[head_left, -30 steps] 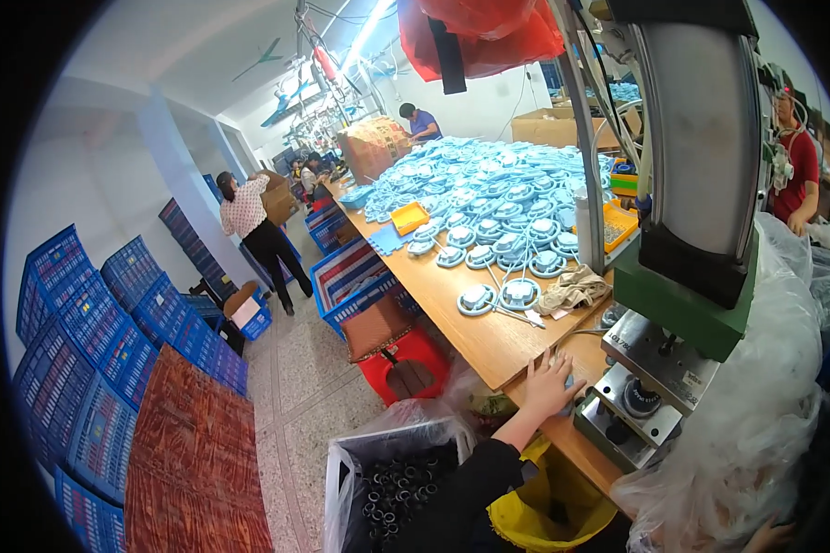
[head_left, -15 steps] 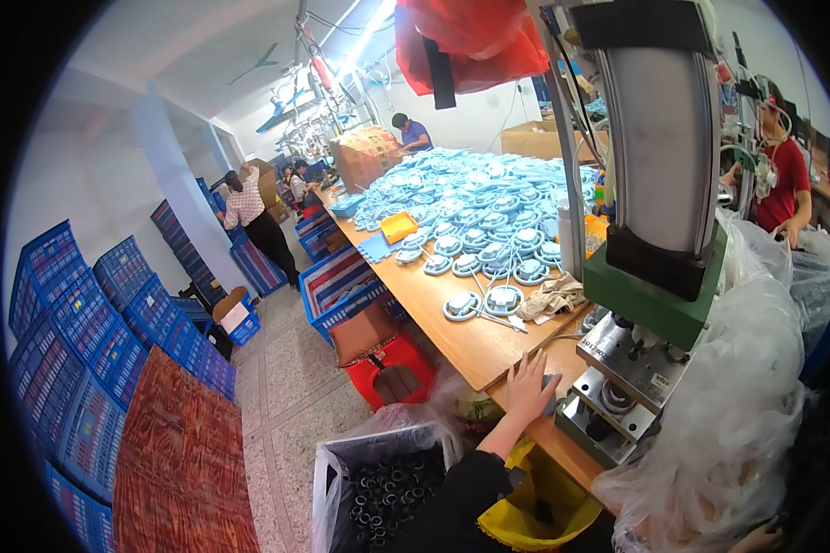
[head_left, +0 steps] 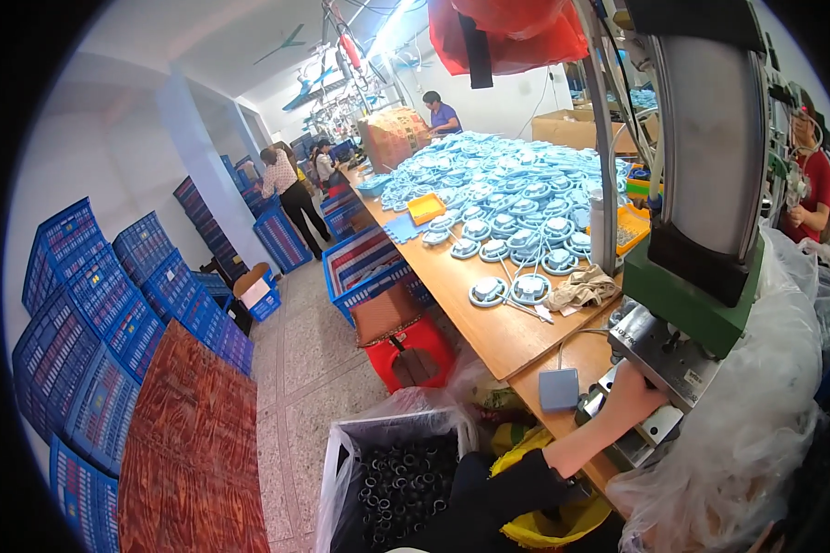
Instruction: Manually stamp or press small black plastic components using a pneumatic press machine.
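Note:
My left hand (head_left: 629, 398) reaches in from the lower edge, between the upper metal plate (head_left: 659, 355) and the lower die block (head_left: 657, 424) of a green and grey bench press (head_left: 705, 286). Its fingers are hidden by the press, so what they hold, if anything, does not show. Left of the wrist, a small grey-blue square box (head_left: 559, 390) with a cable lies on the bench. Only a dim sliver of my right hand (head_left: 771, 536) appears at the lower right, beside the clear plastic bags; its fingers cannot be made out.
Light-blue round parts with cords (head_left: 516, 207) are heaped on the wooden table (head_left: 470, 318). A lined bin of black rings (head_left: 406, 484) and a yellow bag (head_left: 553, 530) sit below. Clear plastic (head_left: 738, 442) crowds the press's right side. A red stool (head_left: 415, 355) stands left; people work farther off.
My left hand has left the small square box and moved right into the press. The view has shifted, so the scene sits a little farther right.

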### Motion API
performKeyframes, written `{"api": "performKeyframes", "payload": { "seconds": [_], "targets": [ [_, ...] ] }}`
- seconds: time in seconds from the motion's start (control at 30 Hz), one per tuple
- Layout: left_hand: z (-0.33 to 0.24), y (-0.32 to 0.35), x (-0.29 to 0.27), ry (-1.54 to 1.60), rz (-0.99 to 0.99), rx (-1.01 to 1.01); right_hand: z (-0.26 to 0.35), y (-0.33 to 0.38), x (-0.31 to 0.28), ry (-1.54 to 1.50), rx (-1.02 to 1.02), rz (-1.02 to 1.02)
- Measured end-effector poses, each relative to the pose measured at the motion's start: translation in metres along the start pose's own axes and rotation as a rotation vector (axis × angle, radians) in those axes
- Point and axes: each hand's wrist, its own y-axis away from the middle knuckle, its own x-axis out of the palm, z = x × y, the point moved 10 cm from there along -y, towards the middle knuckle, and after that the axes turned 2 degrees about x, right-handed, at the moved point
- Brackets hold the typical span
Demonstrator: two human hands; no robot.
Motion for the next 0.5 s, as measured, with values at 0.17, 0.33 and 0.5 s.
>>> {"api": "performKeyframes", "payload": {
  "seconds": [0.17, 0.33, 0.5],
  "targets": [
    [-0.022, 0.015, -0.007, -0.009, -0.24, 0.14, 0.06, -0.01, 0.011, -0.011, -0.152, 0.144],
    [-0.013, 0.026, -0.008, -0.18, -0.289, 0.228, 0.116, -0.013, 0.027, -0.053, -0.317, 0.297],
    [-0.023, 0.053, -0.023, -0.194, -0.348, 0.264, 0.135, -0.008, 0.016, -0.074, -0.34, 0.399]
  ]
}}
